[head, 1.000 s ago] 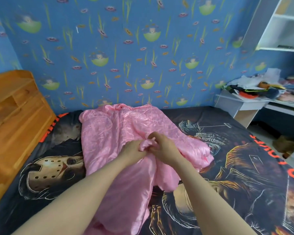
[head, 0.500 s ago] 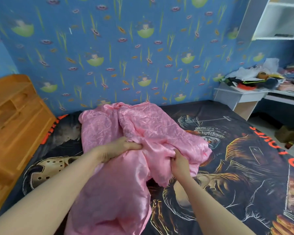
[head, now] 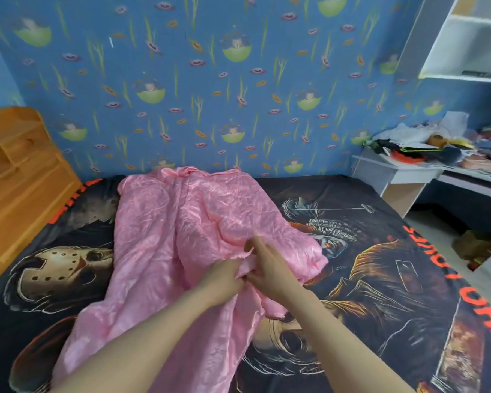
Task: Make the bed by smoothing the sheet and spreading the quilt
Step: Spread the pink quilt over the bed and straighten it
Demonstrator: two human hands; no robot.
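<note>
Since half a second before, the hands had come together: left hand (head: pixel 223 276) and right hand (head: pixel 270 263) both pinched the pink quilt (head: pixel 165 236) over the dark sheet (head: pixel 380 293).

view: head-worn, single | faces: forward and down across bed (head: pixel 380 279) to wall (head: pixel 238 80) | range: near; edges seemingly bowed

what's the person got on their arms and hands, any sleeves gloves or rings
Nothing worn shows: the left hand and right hand are bare, without gloves, rings or a watch, and both forearms are uncovered to the picture's bottom edge, with no sleeve in view.
</note>
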